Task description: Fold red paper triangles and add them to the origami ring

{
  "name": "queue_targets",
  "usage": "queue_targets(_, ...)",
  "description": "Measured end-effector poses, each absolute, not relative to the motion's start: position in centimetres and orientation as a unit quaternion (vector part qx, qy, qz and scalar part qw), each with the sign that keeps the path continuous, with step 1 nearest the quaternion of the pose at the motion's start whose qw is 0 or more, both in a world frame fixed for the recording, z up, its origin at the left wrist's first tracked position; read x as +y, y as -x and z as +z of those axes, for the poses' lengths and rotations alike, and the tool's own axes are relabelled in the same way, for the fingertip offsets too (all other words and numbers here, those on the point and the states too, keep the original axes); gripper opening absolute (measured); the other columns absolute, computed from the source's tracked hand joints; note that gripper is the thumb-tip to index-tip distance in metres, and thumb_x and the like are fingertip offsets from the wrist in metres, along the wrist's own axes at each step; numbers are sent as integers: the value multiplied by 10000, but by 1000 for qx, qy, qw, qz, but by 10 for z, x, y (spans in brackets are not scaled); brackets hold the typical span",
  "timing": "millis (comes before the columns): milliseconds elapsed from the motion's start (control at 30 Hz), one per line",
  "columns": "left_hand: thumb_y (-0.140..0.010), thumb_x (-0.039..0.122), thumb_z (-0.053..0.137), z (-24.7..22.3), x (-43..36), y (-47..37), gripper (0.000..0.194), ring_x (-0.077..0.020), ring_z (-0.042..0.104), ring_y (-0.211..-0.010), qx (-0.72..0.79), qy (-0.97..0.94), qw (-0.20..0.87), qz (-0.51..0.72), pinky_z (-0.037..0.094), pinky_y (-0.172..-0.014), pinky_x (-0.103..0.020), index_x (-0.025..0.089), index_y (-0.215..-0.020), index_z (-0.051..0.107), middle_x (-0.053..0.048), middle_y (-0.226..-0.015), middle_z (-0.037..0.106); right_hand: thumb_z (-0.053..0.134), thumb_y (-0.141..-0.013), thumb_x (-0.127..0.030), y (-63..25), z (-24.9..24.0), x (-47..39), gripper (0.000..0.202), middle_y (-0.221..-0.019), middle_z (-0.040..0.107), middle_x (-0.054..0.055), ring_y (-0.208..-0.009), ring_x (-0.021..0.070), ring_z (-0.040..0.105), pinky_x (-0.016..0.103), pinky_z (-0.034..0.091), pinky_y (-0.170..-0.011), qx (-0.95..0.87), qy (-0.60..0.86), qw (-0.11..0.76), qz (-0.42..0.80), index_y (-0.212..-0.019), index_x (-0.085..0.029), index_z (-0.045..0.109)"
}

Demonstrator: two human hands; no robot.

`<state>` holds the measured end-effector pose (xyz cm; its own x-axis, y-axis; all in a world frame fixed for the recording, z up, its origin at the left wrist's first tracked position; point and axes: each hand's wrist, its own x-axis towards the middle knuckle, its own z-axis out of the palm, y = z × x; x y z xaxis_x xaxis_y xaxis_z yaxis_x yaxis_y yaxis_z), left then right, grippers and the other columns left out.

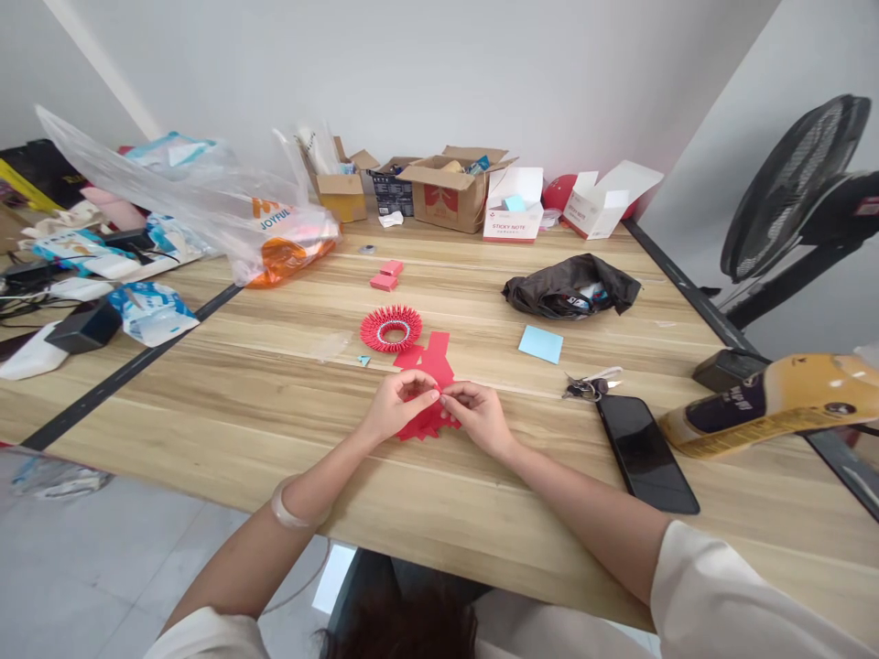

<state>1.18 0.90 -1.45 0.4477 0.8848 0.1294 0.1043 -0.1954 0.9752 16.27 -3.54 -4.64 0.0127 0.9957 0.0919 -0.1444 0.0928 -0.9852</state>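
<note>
Thumb and fingers of my left hand [406, 401] pinch a small piece of red paper, mostly hidden by the fingertips. From the other side my right hand [479, 414] closes on the same piece, tips almost touching. Beneath both hands lie several loose sheets and scraps of red paper [438, 357]. Just beyond them sits a ring of folded red paper [391, 318] with a pale blue inner edge. A small folded blue piece [363, 361] rests to the left of the scraps.
Two red paper stacks [385, 282] and a blue sticky pad [540, 344] lie farther back. Keys [583, 387], a phone [646, 453] and a yellow bottle [775, 403] are at right. A black bag [573, 286], a plastic bag [275, 238] and cardboard boxes [450, 197] stand behind.
</note>
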Motion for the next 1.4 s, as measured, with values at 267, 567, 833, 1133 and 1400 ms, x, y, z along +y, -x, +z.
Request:
queue_targets(267, -763, 263, 636, -16, 12, -7, 131, -151, 595, -744, 330, -754, 426, 376, 453, -689, -252, 136, -746, 662, -54, -784, 647, 627, -729, -295, -163, -50, -34, 133, -666, 662, 21, -555, 123, 595, 224, 465, -517, -508, 444, 565, 475, -747, -168, 658)
queue_targets(567, -757, 248, 651, -16, 13, -5, 118, -138, 593, -697, 313, -782, 370, 393, 450, -684, -253, 146, -697, 649, -40, -735, 644, 622, -747, -265, -164, -53, -35, 112, -760, 680, 46, -649, 147, 630, 248, 498, -591, -543, 437, 568, 437, -807, -179, 663)
queue_targets(833, -688, 255, 705, -14, 13, -5, 125, -141, 591, -714, 336, -752, 423, 378, 462, -685, -251, 154, -747, 662, -38, -763, 646, 595, -784, -215, -171, -45, -37, 95, -851, 677, 70, -813, 183, 637, 308, 524, -704, -638, 445, 590, 219, -785, -212, 691)
queue_targets(1133, -652, 270, 696, -13, 9, -10, 176, -142, 618, -633, 368, -663, 552, 345, 495, -637, -256, 134, -742, 633, -32, -690, 661, 591, -777, -153, -171, -46, -38, 115, -872, 656, 70, -826, 174, 638, 299, 520, -723, -644, 443, 605, 156, -745, -208, 686)
queue_targets(1400, -633, 283, 728, -17, 11, -9, 192, -128, 594, -599, 386, -657, 536, 363, 473, -597, -237, 124, -700, 645, -29, -663, 657, 620, -755, -223, -169, -45, -37, 89, -931, 648, 78, -854, 188, 636, 332, 512, -777, -596, 449, 607, 274, -831, -215, 666)
